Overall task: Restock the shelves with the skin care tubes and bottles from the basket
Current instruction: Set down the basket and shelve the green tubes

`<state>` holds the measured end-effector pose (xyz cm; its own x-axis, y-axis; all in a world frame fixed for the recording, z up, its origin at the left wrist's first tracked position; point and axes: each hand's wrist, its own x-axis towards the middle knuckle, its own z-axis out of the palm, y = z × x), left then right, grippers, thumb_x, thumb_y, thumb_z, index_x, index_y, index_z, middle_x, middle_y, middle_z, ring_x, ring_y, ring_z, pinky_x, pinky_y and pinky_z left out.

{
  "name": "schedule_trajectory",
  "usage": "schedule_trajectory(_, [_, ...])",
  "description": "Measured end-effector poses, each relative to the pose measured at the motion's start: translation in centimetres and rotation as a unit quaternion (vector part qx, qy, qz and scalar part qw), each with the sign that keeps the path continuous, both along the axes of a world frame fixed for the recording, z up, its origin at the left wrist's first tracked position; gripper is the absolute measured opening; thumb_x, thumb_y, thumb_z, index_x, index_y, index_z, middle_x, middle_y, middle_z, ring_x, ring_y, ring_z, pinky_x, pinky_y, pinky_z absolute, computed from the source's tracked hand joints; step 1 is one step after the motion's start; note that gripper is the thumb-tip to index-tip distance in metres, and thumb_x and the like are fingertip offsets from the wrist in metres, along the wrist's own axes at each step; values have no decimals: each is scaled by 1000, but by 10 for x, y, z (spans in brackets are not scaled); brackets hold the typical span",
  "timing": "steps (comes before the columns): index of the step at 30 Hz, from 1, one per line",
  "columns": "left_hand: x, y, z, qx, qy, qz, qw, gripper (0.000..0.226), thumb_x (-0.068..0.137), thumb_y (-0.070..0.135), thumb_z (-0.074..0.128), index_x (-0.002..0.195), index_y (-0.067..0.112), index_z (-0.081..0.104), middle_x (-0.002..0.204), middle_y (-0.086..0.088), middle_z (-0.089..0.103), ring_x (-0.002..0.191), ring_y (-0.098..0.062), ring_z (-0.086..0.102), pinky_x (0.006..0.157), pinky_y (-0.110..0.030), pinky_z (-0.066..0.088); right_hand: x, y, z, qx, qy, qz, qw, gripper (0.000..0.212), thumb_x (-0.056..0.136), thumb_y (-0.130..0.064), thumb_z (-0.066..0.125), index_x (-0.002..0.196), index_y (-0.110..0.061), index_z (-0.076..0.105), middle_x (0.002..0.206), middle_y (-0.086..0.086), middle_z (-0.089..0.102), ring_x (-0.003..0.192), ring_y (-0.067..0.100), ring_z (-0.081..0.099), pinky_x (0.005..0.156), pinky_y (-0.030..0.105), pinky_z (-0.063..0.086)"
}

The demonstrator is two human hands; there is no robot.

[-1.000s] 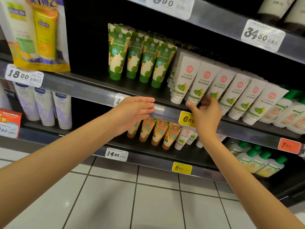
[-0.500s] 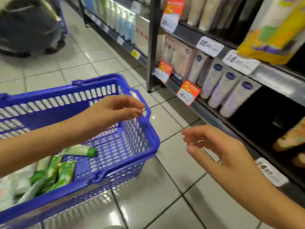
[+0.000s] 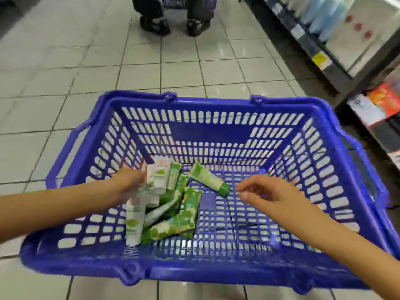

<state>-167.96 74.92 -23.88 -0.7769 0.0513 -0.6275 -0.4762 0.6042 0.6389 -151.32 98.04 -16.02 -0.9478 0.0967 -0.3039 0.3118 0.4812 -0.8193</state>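
The blue slotted plastic basket point(image 3: 207, 131) stands open-topped just beside the shelves point(image 3: 320, 46), so both hands can go in from above. The green and white squeeze tubes point(image 3: 173, 215) not yet shelved lie heaped in its left half, which is why the left hand point(image 3: 129, 182) is down among them. Blur hides whether it grips one. The right hand point(image 3: 268, 197) hovers empty, fingers loosely spread, near the cap of a lone green tube point(image 3: 205, 177), probably its pick.
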Motion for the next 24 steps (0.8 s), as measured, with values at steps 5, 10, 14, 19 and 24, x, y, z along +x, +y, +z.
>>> schedule_trajectory(5, [13,2,-17,-169,93,-106,975,14,91,2,45,86,1,58,74,-16,52,62,-21,47,52,-28,29,-35,-17,-21,-12,-92,53,994,9,89,-11,59,94,-13,65,78,-2,60,79,12,56,79,28,48])
schedule_trajectory(10, [-3,30,-34,-229,67,-175,955,49,91,33,54,111,-10,53,108,-23,60,105,-36,56,80,-38,45,-73,-45,-54,-25,-219,106,970,22,90,-15,56,105,-1,64,86,4,62,79,14,57,77,24,47])
schedule_trajectory(14, [-22,32,-23,-204,-3,-234,951,35,88,24,57,112,-2,51,100,-13,60,86,-26,60,69,-34,50,-79,-77,-86,-111,-354,99,923,20,91,-9,55,102,7,61,82,11,59,65,9,56,63,16,50])
schedule_trajectory(19, [-48,17,38,84,-129,-139,978,8,88,10,57,88,5,51,78,-8,60,62,-14,62,51,-25,53,-86,-124,-124,-279,-416,-63,863,7,87,-5,60,82,-4,55,85,8,62,84,14,63,97,23,45])
schedule_trajectory(24, [-43,-7,64,325,-147,-33,934,17,88,8,53,105,8,52,84,-2,64,66,-7,65,54,-21,55,-103,-158,-151,-337,-384,-231,828,22,87,-3,62,105,2,51,91,13,58,74,16,68,57,12,53])
